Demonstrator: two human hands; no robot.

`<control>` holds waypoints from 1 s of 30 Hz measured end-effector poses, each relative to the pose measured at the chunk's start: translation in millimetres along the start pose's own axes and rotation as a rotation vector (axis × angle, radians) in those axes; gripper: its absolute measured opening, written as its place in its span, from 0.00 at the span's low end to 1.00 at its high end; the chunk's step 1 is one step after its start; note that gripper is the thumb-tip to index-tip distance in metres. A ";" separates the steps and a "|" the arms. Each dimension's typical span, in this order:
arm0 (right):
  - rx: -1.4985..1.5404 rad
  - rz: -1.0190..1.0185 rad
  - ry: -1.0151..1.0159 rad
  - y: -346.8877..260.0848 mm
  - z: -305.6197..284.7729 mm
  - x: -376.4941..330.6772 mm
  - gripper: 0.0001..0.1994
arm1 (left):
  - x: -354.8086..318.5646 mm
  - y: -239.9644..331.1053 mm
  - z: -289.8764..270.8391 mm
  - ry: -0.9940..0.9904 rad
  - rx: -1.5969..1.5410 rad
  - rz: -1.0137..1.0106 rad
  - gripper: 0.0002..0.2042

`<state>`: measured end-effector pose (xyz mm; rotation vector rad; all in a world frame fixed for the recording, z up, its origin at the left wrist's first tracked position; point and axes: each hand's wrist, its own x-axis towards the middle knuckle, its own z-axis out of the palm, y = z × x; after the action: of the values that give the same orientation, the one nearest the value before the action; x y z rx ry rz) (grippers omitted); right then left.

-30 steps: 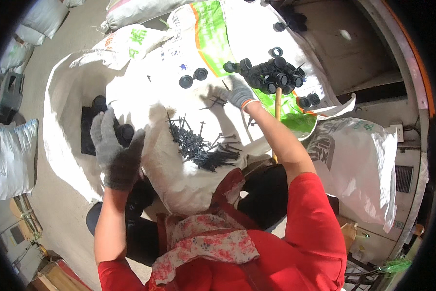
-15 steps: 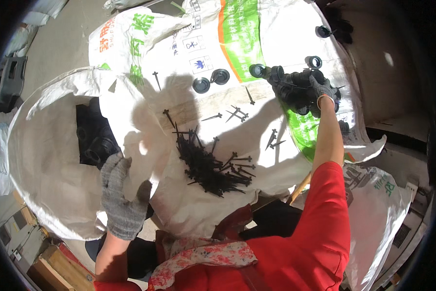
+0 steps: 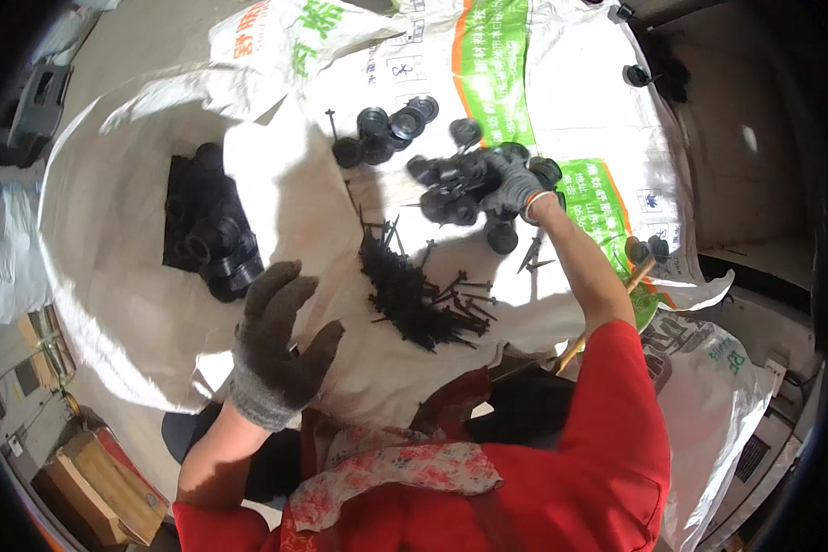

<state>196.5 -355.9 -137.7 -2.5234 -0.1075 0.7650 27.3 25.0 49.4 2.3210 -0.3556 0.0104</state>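
Head | right hand (image 3: pixel 517 189) grasps black caps (image 3: pixel 455 179) | nail pile (image 3: pixel 414 299) runs diagonally

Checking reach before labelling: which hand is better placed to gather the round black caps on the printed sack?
Right. The right hand already rests among the black caps; the left hand hovers open near the big white bag.

Right hand (image 3: pixel 515 189) half buried among the black round caps (image 3: pixel 460 184) — its grasp impossible to read, one cap above it smeared by blur, black screws (image 3: pixel 414 294) too tangled to tell apart, dark parts in the big white sack (image 3: pixel 110 267) lost in shadow.
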 end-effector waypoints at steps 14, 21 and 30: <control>-0.376 -0.439 0.269 -172.3 20.2 42.3 0.22 | -20.6 -1.1 -21.4 0.031 -0.030 -0.052 0.24; -0.498 -0.192 -0.086 -207.0 66.8 112.2 0.21 | -22.3 -11.4 -24.9 0.049 0.018 -0.028 0.24; -0.398 -0.323 -0.145 -98.3 120.7 -8.0 0.19 | -22.2 -12.7 -26.9 0.147 0.098 0.110 0.20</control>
<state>131.2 -218.8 -173.0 -2.7082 -0.7653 0.8568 12.0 58.1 56.8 2.3773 -0.4149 0.2566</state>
